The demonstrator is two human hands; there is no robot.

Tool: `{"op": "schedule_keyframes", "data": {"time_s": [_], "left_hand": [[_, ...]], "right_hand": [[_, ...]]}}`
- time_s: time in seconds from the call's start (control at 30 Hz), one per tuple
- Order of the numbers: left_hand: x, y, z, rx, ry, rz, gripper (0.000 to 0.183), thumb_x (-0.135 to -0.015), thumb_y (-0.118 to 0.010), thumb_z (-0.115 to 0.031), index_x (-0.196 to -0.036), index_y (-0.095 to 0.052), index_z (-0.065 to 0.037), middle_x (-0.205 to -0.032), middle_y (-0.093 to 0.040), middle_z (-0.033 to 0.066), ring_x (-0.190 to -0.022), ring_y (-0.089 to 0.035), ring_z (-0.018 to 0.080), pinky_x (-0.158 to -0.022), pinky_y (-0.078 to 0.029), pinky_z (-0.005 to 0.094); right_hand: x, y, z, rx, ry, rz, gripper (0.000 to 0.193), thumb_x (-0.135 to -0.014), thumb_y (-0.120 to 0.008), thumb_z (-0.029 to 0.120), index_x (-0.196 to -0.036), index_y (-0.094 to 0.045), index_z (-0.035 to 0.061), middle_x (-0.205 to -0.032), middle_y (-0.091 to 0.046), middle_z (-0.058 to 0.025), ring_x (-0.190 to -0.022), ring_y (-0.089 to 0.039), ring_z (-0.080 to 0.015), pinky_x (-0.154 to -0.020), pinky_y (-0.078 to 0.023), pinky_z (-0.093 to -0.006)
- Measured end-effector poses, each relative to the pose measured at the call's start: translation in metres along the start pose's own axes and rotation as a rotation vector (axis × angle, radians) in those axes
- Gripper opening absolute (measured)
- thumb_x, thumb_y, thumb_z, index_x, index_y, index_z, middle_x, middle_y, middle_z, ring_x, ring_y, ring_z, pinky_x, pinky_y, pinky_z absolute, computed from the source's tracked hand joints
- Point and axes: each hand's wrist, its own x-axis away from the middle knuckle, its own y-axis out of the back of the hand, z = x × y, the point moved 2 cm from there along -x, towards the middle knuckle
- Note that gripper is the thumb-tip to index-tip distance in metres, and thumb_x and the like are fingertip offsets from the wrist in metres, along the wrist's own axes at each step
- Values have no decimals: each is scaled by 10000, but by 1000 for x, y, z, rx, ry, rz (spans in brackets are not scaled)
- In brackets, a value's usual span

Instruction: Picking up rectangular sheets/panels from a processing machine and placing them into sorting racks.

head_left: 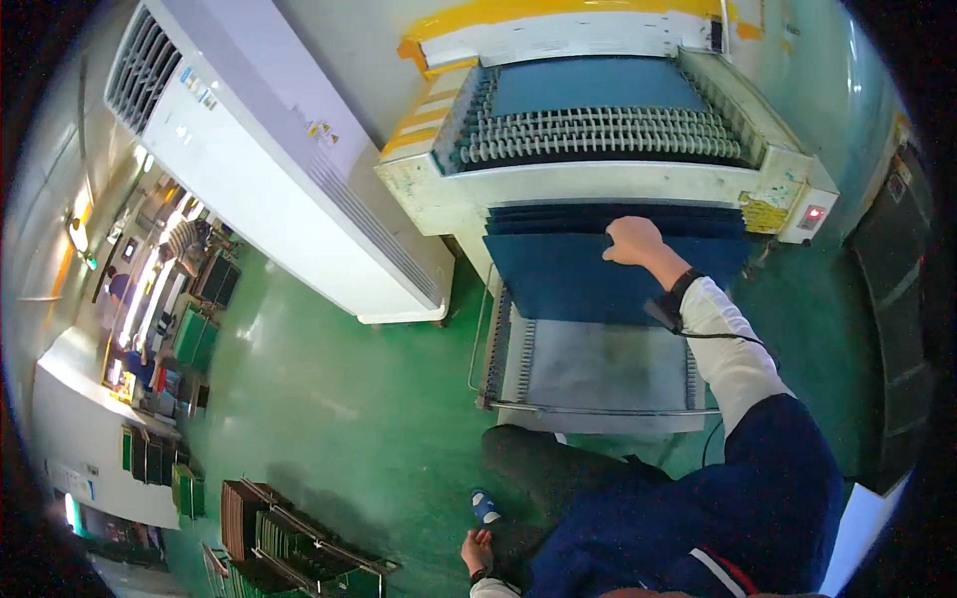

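Observation:
My right hand (634,241) is closed on the top edge of a flat dark blue panel (568,274), which leans upright at the front of a row. Several similar dark panels (598,214) stand close behind it. They rest in a metal rack (598,374) with ridged side rails, below the mouth of a roller machine. A black band with a cord goes round my right wrist. My left hand (477,551) hangs low beside my leg, its fingers loosely curled and apart, holding nothing.
Above the rack, the roller conveyor (598,135) carries a flat blue panel (598,85). A control box (809,214) with a red light sits at its right. A tall white air conditioner (289,169) stands left. A rack of boards (289,538) is at lower left; people work far left.

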Motion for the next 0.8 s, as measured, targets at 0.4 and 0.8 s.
{"op": "schedule_keyframes", "data": {"time_s": [0.4,0.8], "left_hand": [[4,-5,-1,-70,-5,22,292,-939,-526,-278,-1037,-527,-4,-944,-649,156,-815,-660,281,-614,-524,337],[11,-9,0,26,66,60,272,-921,-547,-216,-1049,-541,24,-989,-639,177,-822,-653,315,-659,-536,375]], "right_hand": [[-4,2,2,-3,-52,-7,402,-661,-733,379,-887,-690,49,-898,-670,-152,-887,-636,-333,-767,-511,-443],[0,2,1,-4,-73,-29,428,-652,-744,380,-926,-679,58,-959,-662,-145,-949,-622,-321,-816,-498,-432]]}}
